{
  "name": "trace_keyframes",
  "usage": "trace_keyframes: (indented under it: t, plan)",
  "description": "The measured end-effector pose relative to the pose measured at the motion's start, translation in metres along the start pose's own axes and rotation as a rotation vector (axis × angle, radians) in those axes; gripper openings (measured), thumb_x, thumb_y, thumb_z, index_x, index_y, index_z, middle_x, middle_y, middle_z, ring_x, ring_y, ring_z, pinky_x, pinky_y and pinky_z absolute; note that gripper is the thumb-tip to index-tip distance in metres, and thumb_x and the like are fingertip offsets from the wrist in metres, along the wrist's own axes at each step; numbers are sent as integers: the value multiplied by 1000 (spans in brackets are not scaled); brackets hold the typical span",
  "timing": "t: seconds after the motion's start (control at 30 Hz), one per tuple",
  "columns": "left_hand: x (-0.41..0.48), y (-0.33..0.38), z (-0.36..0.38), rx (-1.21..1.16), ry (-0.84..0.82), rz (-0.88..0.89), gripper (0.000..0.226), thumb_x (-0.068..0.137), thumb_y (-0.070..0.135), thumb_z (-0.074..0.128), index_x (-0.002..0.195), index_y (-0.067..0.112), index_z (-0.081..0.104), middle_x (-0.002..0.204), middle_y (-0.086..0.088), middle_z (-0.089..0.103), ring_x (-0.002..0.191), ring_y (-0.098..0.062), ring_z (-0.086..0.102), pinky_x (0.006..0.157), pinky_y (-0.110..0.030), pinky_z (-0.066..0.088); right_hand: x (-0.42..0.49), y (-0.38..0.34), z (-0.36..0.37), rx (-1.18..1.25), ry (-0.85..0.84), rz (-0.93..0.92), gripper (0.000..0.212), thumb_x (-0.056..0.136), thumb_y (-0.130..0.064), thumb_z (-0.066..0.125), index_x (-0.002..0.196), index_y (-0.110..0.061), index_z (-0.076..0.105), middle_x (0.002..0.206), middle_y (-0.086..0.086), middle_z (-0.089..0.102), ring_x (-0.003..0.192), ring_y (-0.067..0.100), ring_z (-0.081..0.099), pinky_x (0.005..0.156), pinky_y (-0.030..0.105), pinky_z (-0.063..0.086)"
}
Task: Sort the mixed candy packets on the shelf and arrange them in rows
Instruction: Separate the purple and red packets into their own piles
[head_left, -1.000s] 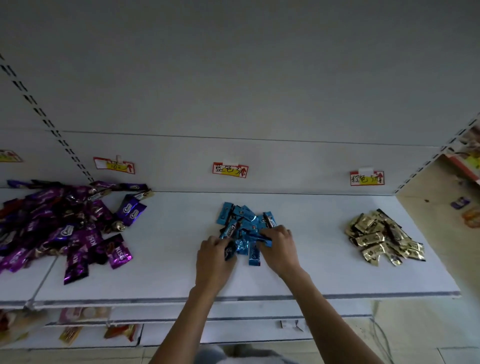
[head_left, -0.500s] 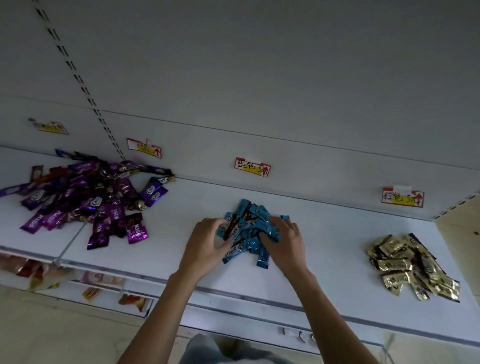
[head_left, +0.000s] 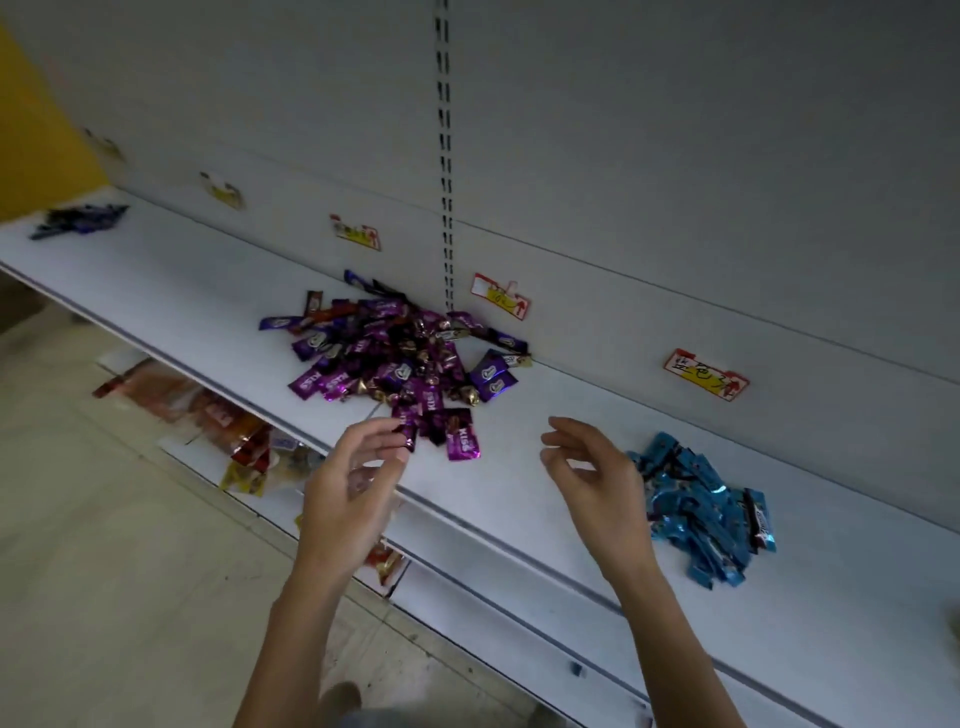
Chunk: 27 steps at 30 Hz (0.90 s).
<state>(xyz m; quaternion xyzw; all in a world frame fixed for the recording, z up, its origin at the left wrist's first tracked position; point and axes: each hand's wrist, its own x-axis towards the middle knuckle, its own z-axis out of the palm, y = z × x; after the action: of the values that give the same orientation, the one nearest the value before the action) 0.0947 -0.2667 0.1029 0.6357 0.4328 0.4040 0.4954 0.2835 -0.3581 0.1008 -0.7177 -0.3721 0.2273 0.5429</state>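
far-left packets (head_left: 78, 221) blurred, lower goods (head_left: 244, 439) half under shelf (head_left: 514, 467), gold bit (head_left: 955, 626) cut off, left hand (head_left: 348, 493) hold on packet (head_left: 409, 439) unclear

You stand before a white metal shelving unit in dim, flat light. Its upper shelf (head_left: 197, 291) runs from far left to near right and sits tilted in your view. A pale grey back panel (head_left: 701, 156) rises behind it, with one slotted upright (head_left: 444, 156) running down its face. Paper labels (head_left: 501, 302), red-edged with yellow, are fixed along the foot of that panel; their handwriting is not legible. A lower shelf (head_left: 519, 634) sits beneath, with blurred packaged goods (head_left: 234, 421) further left. The floor (head_left: 104, 545) is beige tile. A yellow wall (head_left: 31, 104) shows at upper left
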Motion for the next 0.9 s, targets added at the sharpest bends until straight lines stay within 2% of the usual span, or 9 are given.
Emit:
trace_keyframes:
  t: [0.2,0.33,0.43,0.63,0.8,0.9]
  plan:
    - [22,-24,-113,10,31,-31,26,86,8,60,104,26,62,100,7,66,92,0,61,75,-9,46,-16,-30,97,70,23,24,25,87,-9,61,105,-26,63,94,-11,67,85,-2,61,70,11,47]
    - [48,-40,-175,45,25,-13,26,87,8,60,104,27,62,97,10,67,94,2,60,75,-7,44,-22,-37,156,70,38,54,27,86,-9,62,109,-24,62,97,-11,67,86,-2,60,70,11,48]
    - [64,-44,-203,65,-22,-25,27,87,8,60,103,30,61,97,12,67,92,4,60,78,-13,42,-27,-46,183,77,91,91,28,86,-7,62,108,-24,62,97,-8,67,86,-2,61,70,9,47]
    - [96,-49,-213,9,-94,-20,28,87,6,59,100,30,61,96,12,67,92,3,60,77,-16,46,-18,-56,208,45,141,105,28,86,-8,63,103,-30,60,96,-7,67,87,-1,61,68,8,47]
    - [129,-59,-195,-4,-149,-20,25,87,7,59,99,29,61,100,10,65,94,0,59,80,-19,44,7,-52,214,19,202,105,26,86,-7,63,107,-21,62,94,-7,68,85,0,61,68,7,47]
    - [153,-70,-180,28,-184,-16,25,88,6,58,97,30,61,100,10,64,93,3,58,76,-15,44,30,-46,218,8,220,152,27,86,-7,61,110,-19,63,98,-6,67,84,-3,61,68,5,45]
